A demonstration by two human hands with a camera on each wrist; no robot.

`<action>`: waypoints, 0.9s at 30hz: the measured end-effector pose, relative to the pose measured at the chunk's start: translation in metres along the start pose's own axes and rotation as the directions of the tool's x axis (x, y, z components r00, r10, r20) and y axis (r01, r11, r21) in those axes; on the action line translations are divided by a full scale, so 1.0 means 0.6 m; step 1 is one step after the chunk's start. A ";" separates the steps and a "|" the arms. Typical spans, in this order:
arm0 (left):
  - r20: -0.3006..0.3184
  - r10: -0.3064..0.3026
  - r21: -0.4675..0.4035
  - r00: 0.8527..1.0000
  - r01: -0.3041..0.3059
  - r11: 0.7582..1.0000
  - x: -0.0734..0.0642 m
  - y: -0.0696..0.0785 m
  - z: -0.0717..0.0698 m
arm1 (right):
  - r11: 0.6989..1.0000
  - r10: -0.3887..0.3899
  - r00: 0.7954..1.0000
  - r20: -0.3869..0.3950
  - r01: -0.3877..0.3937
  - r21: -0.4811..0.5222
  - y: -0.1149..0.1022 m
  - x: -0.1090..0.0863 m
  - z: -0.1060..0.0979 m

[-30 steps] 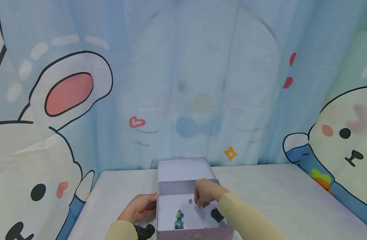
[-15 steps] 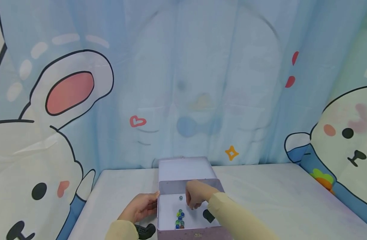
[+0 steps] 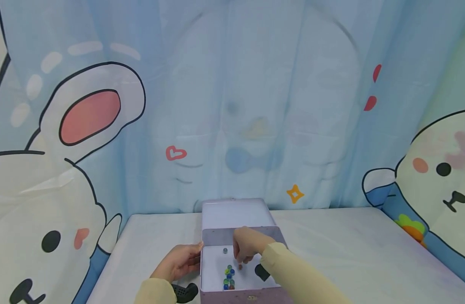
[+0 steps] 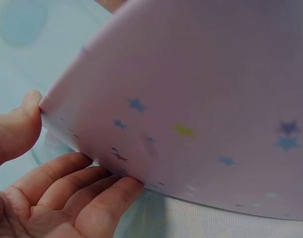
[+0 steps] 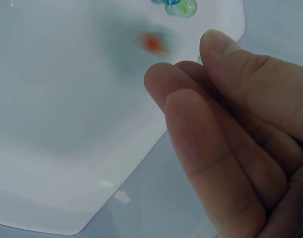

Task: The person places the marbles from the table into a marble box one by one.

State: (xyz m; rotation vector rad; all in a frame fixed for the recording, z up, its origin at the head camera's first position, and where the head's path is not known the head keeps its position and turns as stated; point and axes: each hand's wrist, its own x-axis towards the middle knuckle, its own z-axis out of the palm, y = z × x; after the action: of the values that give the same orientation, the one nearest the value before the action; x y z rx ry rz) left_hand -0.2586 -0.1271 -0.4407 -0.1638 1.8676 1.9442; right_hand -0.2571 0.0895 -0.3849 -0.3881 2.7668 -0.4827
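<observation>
An open lidded box (image 3: 226, 293), pale purple with printed stars, stands on the table. My left hand (image 3: 181, 262) holds its left side; in the left wrist view the thumb (image 4: 30, 109) lies at a corner and the fingertips touch the lower wall. Inside, my right hand (image 3: 249, 245) hovers above the white floor, thumb and fingers (image 5: 191, 114) slightly apart. Just below the fingertips is a reddish-orange marble (image 3: 240, 267), blurred in the right wrist view. Several blue, green and brown marbles (image 3: 228, 276) form a cluster to the left. One clear marble (image 3: 225, 251) sits farther back.
The raised lid (image 3: 234, 213) leans back at the rear of the box. A white cloth covers the table (image 3: 331, 249). Behind it hangs a blue curtain (image 3: 202, 105) with cartoon animals.
My right hand has moved left over the box, and the reddish marble has come into sight beneath its fingers. The clear marble has rolled left. My left hand stays at the box's side.
</observation>
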 end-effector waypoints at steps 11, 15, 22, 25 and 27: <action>-0.020 -0.026 -0.009 0.999 0.026 1.000 0.002 0.001 -0.002 | 0.999 0.032 0.999 0.007 -0.032 0.020 0.011 -0.001 -0.008; -0.029 -0.029 -0.010 0.999 0.028 1.000 0.001 0.000 -0.005 | 0.997 0.008 1.000 0.000 -0.008 0.076 0.025 0.000 -0.017; -0.032 -0.033 -0.018 0.999 0.032 0.999 0.004 -0.009 -0.012 | 0.951 -0.071 0.996 -0.062 0.086 0.296 0.104 -0.028 -0.062; -0.035 -0.035 -0.026 0.999 0.034 0.999 0.005 -0.011 -0.017 | 0.939 -0.049 0.996 -0.081 0.073 0.337 0.155 -0.048 -0.087; -0.040 -0.034 -0.025 0.999 0.033 0.999 0.004 -0.012 -0.021 | 0.936 -0.010 0.996 -0.090 0.041 0.349 0.186 -0.062 -0.100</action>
State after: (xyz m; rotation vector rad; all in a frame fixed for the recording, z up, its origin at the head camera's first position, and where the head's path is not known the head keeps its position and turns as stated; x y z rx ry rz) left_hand -0.2608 -0.1389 -0.4494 -0.2419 1.8549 1.9551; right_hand -0.2670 0.2192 -0.3628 -0.3223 2.6816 -1.0020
